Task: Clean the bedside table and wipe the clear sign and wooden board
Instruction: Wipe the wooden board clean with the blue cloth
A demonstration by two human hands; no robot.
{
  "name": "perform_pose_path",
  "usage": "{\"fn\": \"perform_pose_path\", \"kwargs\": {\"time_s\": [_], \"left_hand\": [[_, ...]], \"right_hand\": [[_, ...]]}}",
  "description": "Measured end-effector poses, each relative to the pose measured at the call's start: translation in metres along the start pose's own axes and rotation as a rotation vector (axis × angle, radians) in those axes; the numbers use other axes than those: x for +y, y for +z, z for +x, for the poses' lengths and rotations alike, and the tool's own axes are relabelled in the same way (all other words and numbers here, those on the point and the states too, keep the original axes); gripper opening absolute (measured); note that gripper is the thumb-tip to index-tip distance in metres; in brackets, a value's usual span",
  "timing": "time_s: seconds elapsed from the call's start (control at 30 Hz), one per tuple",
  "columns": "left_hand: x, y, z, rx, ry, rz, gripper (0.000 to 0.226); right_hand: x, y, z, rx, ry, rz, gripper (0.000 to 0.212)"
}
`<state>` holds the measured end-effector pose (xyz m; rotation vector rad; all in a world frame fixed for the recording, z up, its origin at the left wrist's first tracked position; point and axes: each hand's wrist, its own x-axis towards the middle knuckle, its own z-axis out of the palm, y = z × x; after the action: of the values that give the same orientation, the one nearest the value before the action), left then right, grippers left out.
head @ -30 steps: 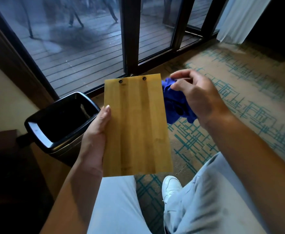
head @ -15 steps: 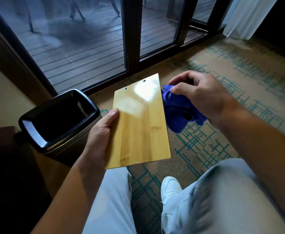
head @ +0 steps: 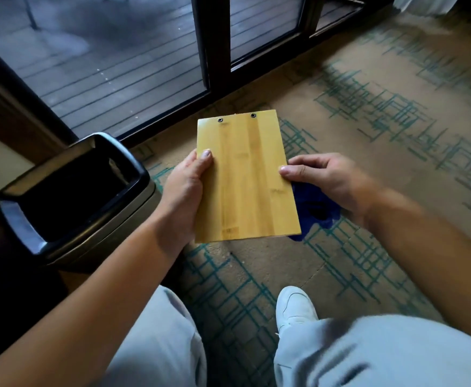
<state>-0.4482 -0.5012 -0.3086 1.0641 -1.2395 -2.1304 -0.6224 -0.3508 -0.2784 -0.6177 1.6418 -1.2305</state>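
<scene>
The wooden board [head: 245, 177] is held in the air above the carpet, broad face up towards the camera, its long sides running away from the person and its two small dark rivets [head: 220, 120] at the far short edge; the grain shows as pale and darker yellow strips. The left hand [head: 185, 191] grips the board's left long edge, thumb lying flat on the top face with the nail near the edge, the other fingers hidden beneath; the right hand [head: 329, 181] pinches the right long edge, thumb tip pressed on the top face and the fingers curled under, and the same hand holds a blue cloth [head: 316, 205] bunched below the palm, a dark fold of it showing beside and just under the board's near right corner. To the left stands a waste bin [head: 69, 196] with a glossy black rim and a metal body, its opening dark, just beside the left forearm. The carpet [head: 382, 135] is tan with teal crosshatch lines; beyond it, dark-framed glass doors [head: 217, 51] look out on grey decking. At the bottom of the view are pale grey trouser legs [head: 158, 344] and a white shoe [head: 295, 307] planted on the carpet between them.
</scene>
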Motion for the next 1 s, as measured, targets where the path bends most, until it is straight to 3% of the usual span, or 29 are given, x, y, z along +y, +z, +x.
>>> {"fn": "perform_pose_path", "kwargs": {"time_s": [0.2,0.33,0.4,0.5,0.57,0.63,0.77,0.9,1.0], "left_hand": [[-0.020,-0.009,0.028,-0.121,0.031,0.021,0.022],[-0.036,-0.025,0.057,-0.116,0.014,0.045,0.025],[-0.052,-0.036,0.075,-0.053,0.026,0.220,0.028],[-0.088,-0.054,0.102,0.079,-0.010,0.881,0.048],[-0.107,-0.063,0.114,0.070,-0.073,1.347,0.048],[-0.123,-0.069,0.122,0.032,-0.106,1.591,0.046],[-0.151,-0.069,0.127,0.028,-0.109,1.782,0.052],[-0.166,-0.066,0.131,0.065,-0.180,1.771,0.049],[-0.173,-0.069,0.134,0.063,-0.233,1.719,0.036]], "right_hand": [[0.044,-0.002,0.016,0.028,-0.024,0.159,0.016],[0.072,-0.013,0.022,0.104,-0.056,0.285,0.017],[0.087,-0.024,0.025,0.149,-0.039,0.265,0.027],[0.120,-0.040,0.028,0.262,0.034,0.253,0.022],[0.145,-0.048,0.029,0.323,0.082,0.229,0.013],[0.168,-0.054,0.030,0.335,0.127,0.170,0.020],[0.198,-0.068,0.042,0.296,0.208,-0.033,0.015],[0.215,-0.085,0.068,0.199,0.265,-0.178,0.028],[0.222,-0.089,0.087,0.157,0.265,-0.230,0.006]]}}
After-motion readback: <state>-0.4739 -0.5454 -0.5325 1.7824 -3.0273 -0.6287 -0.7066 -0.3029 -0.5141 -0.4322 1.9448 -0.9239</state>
